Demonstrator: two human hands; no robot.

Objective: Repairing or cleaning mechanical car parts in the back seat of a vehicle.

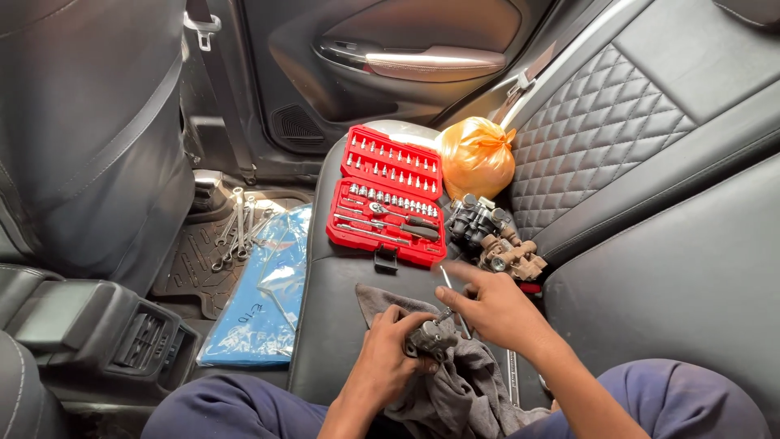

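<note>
Back seat of a car, seen from above. Two bare hands low in the middle, over a grey rag spread on the black seat and partly on the lap.

Left hand: fingers curled shut around a small grey metal part. Part held just above the rag, touching it at the bottom, between both hands.

Right hand: thumb and first fingers pinched tight on a thin metal tool. Pointer finger stretched out toward the left. Tool tilted, its low end down at the metal part. Cannot tell if the tip goes inside the part.

Behind the hands, on the seat, an open red tool box. Rows of shiny little sockets in the lid and in the bottom half, plus a few longer tools with black handles. A black latch at its near edge.

Just right of the red box, a bunch of car parts, some black, some tan, piled close together against the seat back. Behind them an orange plastic bag, tied at the top, touching the quilted seat back.

Down on the floor at the left, a few silver wrenches lying on a black floor mat. Next to them a blue plastic sheet, leaning against the side of the seat.

Dark blue trousers on both legs at the bottom. Closed car door far behind.
</note>
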